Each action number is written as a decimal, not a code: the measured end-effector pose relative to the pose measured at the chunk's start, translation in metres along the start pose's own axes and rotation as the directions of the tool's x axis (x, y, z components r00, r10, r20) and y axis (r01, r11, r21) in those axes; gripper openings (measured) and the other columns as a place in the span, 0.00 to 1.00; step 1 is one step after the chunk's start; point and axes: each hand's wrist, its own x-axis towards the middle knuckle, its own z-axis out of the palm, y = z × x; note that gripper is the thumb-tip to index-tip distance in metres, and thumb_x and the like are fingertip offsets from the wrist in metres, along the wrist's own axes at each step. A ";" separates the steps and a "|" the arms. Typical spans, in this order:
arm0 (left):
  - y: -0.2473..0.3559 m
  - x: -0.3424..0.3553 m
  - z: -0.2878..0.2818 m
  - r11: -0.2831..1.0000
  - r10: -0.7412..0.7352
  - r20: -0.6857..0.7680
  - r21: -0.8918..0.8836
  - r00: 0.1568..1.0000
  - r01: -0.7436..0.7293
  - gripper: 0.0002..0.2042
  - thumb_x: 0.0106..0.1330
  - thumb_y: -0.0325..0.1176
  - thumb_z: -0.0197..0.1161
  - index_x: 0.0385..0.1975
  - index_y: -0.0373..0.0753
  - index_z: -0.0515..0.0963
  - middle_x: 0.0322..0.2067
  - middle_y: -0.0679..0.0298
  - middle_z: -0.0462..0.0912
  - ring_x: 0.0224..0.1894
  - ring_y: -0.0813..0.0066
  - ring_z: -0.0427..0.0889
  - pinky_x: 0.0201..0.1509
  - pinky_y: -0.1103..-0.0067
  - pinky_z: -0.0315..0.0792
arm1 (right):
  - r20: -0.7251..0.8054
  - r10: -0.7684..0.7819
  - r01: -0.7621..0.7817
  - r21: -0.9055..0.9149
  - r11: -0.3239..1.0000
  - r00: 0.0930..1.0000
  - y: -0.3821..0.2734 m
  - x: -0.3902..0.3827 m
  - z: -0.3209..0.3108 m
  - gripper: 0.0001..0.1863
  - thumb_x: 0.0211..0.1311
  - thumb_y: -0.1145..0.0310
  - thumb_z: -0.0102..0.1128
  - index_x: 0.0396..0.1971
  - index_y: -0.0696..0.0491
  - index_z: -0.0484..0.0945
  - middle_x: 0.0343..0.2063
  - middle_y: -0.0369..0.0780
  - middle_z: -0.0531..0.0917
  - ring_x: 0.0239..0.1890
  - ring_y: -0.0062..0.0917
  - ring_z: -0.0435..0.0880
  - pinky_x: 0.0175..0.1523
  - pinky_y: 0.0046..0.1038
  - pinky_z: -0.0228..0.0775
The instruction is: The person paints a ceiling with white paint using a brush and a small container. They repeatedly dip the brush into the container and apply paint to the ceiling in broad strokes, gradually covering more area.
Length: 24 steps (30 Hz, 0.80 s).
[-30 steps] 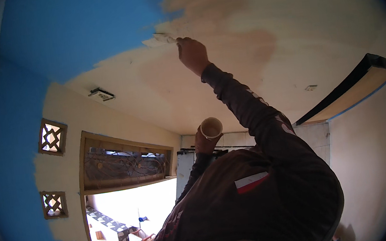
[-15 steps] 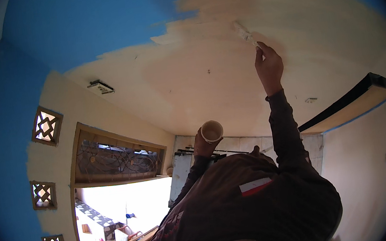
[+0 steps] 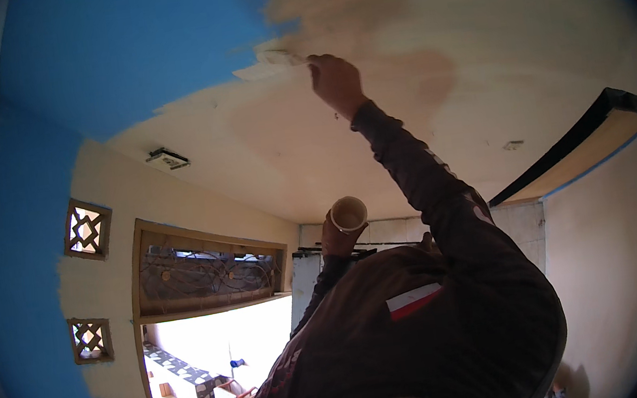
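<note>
right hand point(image 3: 336, 81) clamped round a paintbrush point(image 3: 270, 63), bristles flat on the ceiling point(image 3: 265, 150) at the blue edge. left hand point(image 3: 337, 240) cups a small paint cup point(image 3: 349, 213) below. cutting-in step; next calls for a reload, probably.

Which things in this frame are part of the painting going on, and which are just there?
In use:
right hand
paintbrush against the ceiling
left hand
paint cup

Just there:
ceiling vent
window
lattice wall openings
dark beam
</note>
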 end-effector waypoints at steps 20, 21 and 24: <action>-0.015 -0.002 0.012 0.997 0.036 -0.042 0.068 0.998 -0.033 0.45 0.46 0.49 0.84 0.61 0.34 0.67 0.53 0.47 0.79 0.57 0.49 0.79 0.56 0.61 0.77 | -0.100 -0.031 0.037 0.056 0.998 0.995 0.040 -0.057 -0.086 0.12 0.65 0.71 0.64 0.47 0.53 0.85 0.37 0.45 0.88 0.34 0.35 0.89 0.38 0.32 0.80; -0.013 -0.002 0.010 0.998 0.033 -0.034 0.059 0.999 -0.031 0.45 0.46 0.48 0.84 0.61 0.34 0.67 0.53 0.47 0.79 0.56 0.49 0.79 0.57 0.61 0.77 | -0.082 -0.036 0.042 0.083 0.996 0.996 0.034 -0.057 -0.059 0.11 0.65 0.70 0.63 0.46 0.52 0.85 0.36 0.44 0.87 0.34 0.36 0.88 0.39 0.33 0.80; -0.025 0.000 0.012 0.999 0.025 -0.035 0.046 0.999 -0.023 0.44 0.46 0.48 0.84 0.61 0.33 0.67 0.53 0.47 0.79 0.57 0.50 0.79 0.57 0.62 0.77 | 0.058 -0.030 0.023 0.116 0.993 0.998 0.007 -0.047 -0.005 0.10 0.65 0.68 0.62 0.44 0.51 0.85 0.35 0.43 0.87 0.35 0.38 0.87 0.40 0.36 0.79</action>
